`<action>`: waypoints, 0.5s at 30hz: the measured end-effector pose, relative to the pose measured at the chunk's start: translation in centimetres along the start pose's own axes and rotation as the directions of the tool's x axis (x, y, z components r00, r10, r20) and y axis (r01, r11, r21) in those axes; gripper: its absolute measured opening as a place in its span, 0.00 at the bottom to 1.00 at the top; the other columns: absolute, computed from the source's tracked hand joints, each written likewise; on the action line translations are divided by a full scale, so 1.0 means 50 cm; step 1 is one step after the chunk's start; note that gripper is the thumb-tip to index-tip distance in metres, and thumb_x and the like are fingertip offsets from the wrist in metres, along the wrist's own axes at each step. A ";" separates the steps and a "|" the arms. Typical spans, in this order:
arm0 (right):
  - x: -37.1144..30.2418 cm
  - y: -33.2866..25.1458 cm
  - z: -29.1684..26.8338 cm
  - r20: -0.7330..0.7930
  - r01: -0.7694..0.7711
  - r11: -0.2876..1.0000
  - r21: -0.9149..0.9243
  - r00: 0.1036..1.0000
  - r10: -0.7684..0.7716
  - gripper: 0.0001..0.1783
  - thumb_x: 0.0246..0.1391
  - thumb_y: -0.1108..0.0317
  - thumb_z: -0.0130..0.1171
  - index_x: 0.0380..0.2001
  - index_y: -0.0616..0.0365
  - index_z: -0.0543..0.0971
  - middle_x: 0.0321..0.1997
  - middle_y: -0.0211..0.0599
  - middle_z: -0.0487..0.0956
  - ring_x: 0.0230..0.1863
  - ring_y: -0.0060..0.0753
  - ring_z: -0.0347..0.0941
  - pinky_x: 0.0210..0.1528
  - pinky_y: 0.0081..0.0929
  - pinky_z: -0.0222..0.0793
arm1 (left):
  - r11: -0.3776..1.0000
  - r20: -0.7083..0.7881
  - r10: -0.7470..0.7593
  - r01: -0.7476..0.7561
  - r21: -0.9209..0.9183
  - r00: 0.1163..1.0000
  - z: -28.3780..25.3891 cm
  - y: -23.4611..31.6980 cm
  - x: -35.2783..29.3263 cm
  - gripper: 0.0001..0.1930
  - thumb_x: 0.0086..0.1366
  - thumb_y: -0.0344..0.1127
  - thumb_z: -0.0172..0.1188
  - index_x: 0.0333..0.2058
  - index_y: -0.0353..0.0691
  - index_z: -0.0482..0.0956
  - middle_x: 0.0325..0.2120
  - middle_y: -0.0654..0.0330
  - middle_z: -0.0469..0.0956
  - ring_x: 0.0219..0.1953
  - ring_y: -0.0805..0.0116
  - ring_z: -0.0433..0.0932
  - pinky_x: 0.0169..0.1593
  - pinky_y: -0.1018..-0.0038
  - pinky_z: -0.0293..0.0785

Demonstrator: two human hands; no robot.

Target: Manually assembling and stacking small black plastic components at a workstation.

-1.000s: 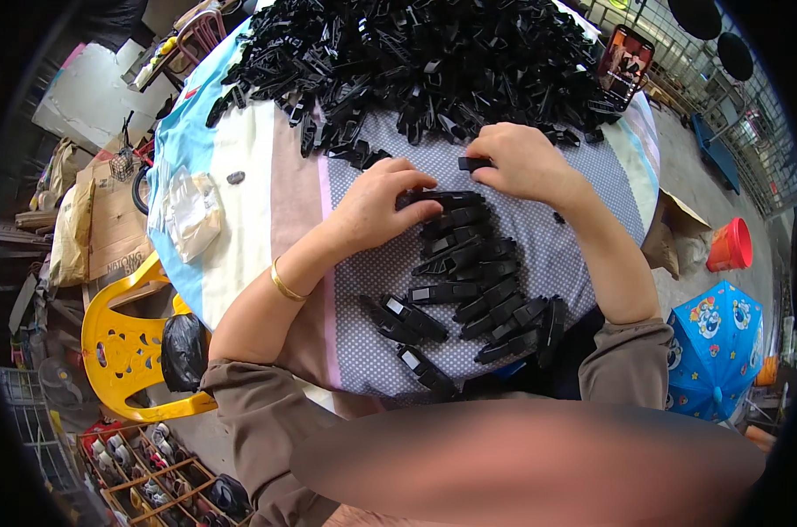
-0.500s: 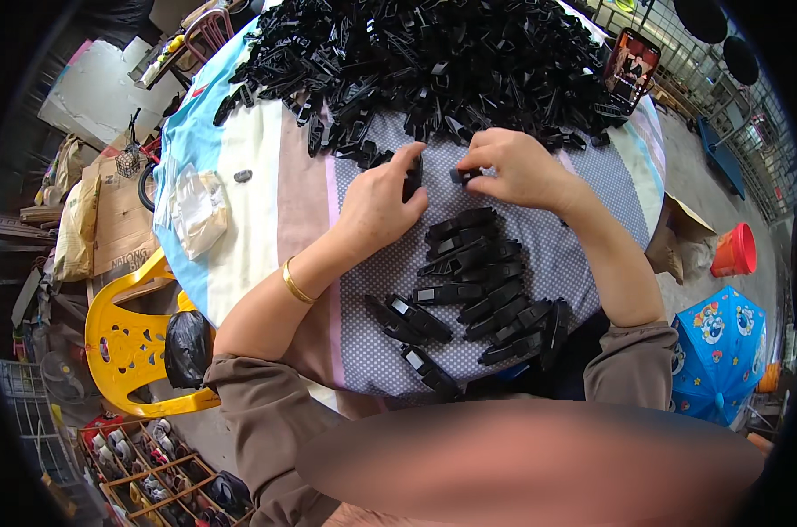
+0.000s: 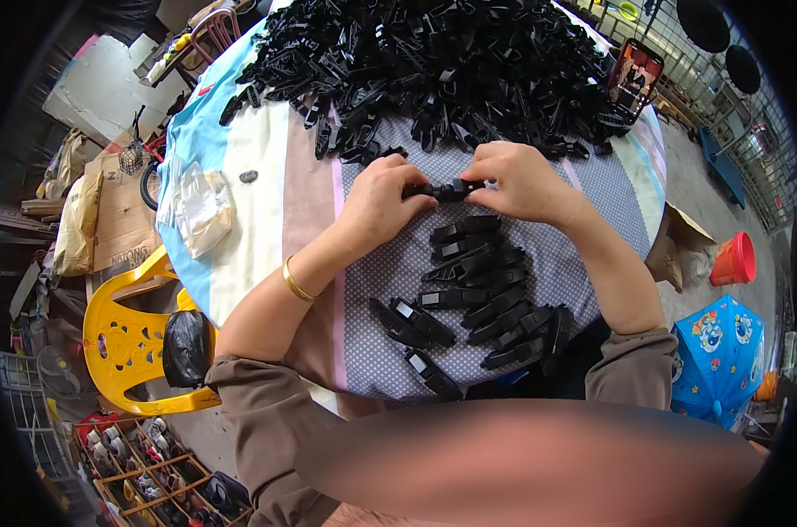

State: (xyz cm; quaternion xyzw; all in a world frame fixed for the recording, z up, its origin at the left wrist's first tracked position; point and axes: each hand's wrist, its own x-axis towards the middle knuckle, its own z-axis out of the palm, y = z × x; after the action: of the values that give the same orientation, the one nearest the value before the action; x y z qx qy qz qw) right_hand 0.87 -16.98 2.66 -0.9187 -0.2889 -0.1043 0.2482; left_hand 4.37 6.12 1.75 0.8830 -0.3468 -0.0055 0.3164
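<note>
A black plastic clip is held between both hands above the dotted cloth of a round table. The fingers of the left hand are closed on its left end, and those of the right hand are pinched on its right end. Just below the hands, a stack of similar black clips is laid in rows on the cloth. A large heap of black parts is spread across the far half of the table. A phone is propped at the heap's right edge, and a yellow plastic chair is seen at the left.
</note>
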 end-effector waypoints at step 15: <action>0.019 0.027 0.013 -0.059 -0.071 0.989 0.134 0.995 0.079 0.15 0.43 0.61 0.68 0.32 0.59 0.82 0.30 0.37 0.77 0.34 0.42 0.75 0.35 0.33 0.71 | 0.945 0.008 0.311 -0.308 -0.111 0.950 0.039 0.015 -0.003 0.11 0.51 0.36 0.67 0.31 0.37 0.81 0.28 0.56 0.75 0.34 0.57 0.72 0.40 0.66 0.70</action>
State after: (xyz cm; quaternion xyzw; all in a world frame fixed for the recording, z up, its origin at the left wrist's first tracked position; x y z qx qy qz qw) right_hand 2.47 -17.17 1.89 -0.9068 -0.2523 -0.1049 0.3210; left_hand 3.36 4.70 0.56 0.7989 -0.4843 0.0142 0.3564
